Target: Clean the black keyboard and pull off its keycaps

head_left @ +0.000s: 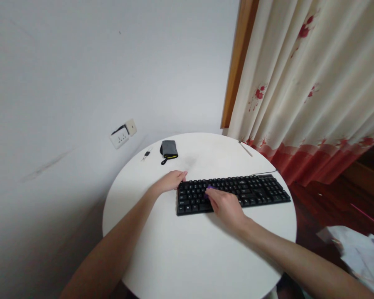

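Observation:
A black keyboard (249, 192) lies across the round white table (174, 257). My left hand (171, 181) rests at the keyboard's left end, fingers laid together against its top corner, steadying it. My right hand (224, 205) is on the keys left of the middle, fingers pinched round a small purple thing (210, 189) pressed to the keys; I cannot make out what it is.
A grey pouch with a yellow edge (169, 149) and a small clip-like item (146, 154) lie at the table's far side. A thin stick (245, 148) lies far right. A wall socket (124, 133) is behind; curtains (314, 91) hang to the right.

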Tool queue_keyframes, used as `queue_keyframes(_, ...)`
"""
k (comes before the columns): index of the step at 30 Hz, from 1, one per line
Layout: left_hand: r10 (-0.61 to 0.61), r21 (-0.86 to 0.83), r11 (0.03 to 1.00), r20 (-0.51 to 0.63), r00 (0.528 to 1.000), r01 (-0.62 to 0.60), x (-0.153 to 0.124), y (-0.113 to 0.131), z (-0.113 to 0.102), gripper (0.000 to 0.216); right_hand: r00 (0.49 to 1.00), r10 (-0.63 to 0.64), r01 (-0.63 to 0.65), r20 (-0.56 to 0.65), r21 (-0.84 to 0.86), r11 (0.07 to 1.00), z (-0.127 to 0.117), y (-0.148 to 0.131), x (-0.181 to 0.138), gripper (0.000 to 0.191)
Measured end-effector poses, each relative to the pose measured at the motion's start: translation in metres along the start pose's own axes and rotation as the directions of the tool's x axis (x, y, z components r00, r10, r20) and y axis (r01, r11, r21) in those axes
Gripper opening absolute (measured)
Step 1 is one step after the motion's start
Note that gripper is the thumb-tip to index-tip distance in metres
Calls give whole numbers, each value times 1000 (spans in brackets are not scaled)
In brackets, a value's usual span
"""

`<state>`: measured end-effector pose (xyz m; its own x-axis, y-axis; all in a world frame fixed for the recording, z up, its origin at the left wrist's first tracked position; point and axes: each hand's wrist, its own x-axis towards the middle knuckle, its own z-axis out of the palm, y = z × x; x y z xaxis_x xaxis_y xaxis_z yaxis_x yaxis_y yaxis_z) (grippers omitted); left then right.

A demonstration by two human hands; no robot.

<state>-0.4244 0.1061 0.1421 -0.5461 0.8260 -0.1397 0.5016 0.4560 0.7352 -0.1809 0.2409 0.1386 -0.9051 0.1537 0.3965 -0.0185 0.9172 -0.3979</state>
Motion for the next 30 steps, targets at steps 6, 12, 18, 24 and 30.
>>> queue_keyframes(6,-89,-81,993,-63,994,84,1,3,2,61,996,-59,26,67,416,909,-1,-34,-5,31)
queue_keyframes(12,-174,-137,978,-144,974,154,1,5,0,55,953,225,-158,-201,304,940,-33,21,51,26)
queue_keyframes(18,-245,-191,958,-170,955,212,-1,7,-4,55,969,246,-247,-20,-27,969,-6,6,60,29)
queue_keyframes(24,-209,-163,970,-164,964,183,2,1,-6,58,979,-131,112,155,128,986,25,-68,16,29)
queue_keyframes(30,-226,-135,970,-187,956,203,5,-7,-14,53,992,-41,-14,120,425,905,-6,-58,35,30)
